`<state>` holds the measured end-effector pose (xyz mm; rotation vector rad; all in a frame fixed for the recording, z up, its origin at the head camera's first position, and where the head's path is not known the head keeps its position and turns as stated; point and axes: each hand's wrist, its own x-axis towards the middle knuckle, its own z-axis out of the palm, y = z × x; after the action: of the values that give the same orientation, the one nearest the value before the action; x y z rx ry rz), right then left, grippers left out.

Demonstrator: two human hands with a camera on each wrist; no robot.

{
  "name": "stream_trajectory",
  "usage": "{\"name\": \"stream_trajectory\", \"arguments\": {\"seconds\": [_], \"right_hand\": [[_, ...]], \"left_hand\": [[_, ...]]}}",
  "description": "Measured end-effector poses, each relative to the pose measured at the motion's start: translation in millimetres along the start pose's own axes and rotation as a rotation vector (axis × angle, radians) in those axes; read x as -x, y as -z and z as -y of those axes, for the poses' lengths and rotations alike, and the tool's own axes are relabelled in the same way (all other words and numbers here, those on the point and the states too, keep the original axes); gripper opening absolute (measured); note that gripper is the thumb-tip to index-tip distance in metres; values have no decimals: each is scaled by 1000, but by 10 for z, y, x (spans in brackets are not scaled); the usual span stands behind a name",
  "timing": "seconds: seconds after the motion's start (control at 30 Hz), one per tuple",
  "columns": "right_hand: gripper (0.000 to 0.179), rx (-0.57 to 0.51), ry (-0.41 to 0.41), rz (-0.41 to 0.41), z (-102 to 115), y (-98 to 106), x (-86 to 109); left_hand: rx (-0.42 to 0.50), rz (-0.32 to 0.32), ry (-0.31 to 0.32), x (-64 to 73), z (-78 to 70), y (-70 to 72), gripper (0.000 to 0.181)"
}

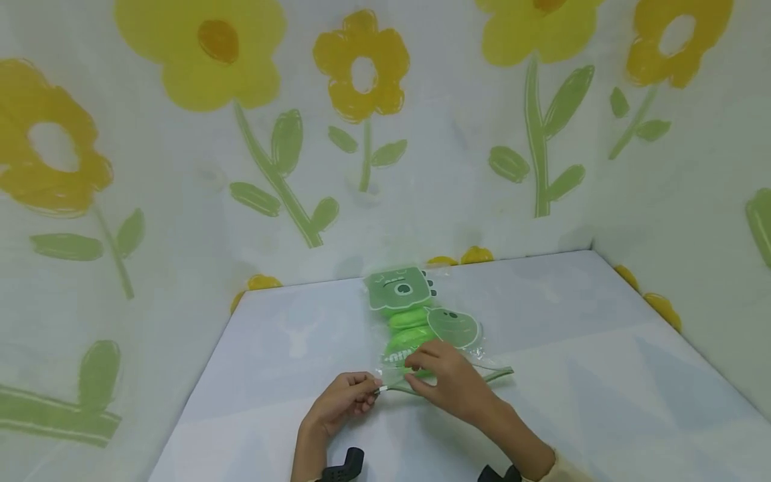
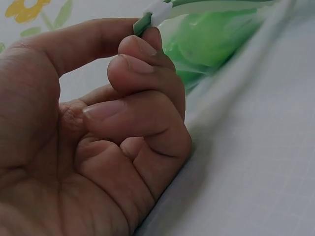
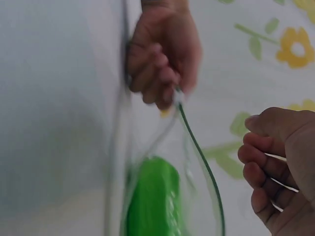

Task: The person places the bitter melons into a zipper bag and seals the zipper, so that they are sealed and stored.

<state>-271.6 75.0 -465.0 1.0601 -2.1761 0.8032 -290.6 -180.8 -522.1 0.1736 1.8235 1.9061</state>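
A clear plastic pouch (image 1: 376, 328) with green cartoon creatures printed on it lies on the table. Bright green, soft-looking contents (image 1: 409, 338) show through it. Its near edge carries a green zip strip (image 3: 206, 167), whose two sides stand apart in the right wrist view. At the left end is a white zip piece (image 2: 158, 12). My left hand (image 1: 343, 403) pinches the strip's end there between thumb and index finger, the other fingers curled below. Over the strip hovers my right hand (image 1: 452, 383), fingers loosely bent, with nothing in its grasp in the right wrist view (image 3: 290, 162).
The pouch lies on a pale table (image 1: 283, 361) with a faint geometric pattern. White wall fabric (image 1: 421, 214) with yellow flowers stands behind and along both sides of the table. A black wrist camera mount (image 1: 346, 466) sits on the left wrist.
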Motion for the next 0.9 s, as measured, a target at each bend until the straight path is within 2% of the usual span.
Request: {"name": "stream_trajectory", "arguments": {"seconds": [0.17, 0.27, 0.4, 0.7, 0.8, 0.9], "right_hand": [[20, 84, 31, 117, 126, -287, -34], [22, 128, 49, 156, 142, -419, -17], [23, 195, 88, 138, 128, -524, -21], [22, 265, 108, 57, 71, -599, -29], [21, 283, 141, 50, 38, -613, -32], [17, 312, 174, 47, 17, -626, -39]], "left_hand": [[0, 4, -7, 3, 23, 9, 22], [15, 14, -6, -2, 42, 14, 21], [21, 25, -11, -30, 32, 24, 20], [73, -19, 5, -36, 24, 11, 21], [53, -20, 10, -41, 8, 3, 20], [42, -47, 0, -38, 7, -14, 21]]}}
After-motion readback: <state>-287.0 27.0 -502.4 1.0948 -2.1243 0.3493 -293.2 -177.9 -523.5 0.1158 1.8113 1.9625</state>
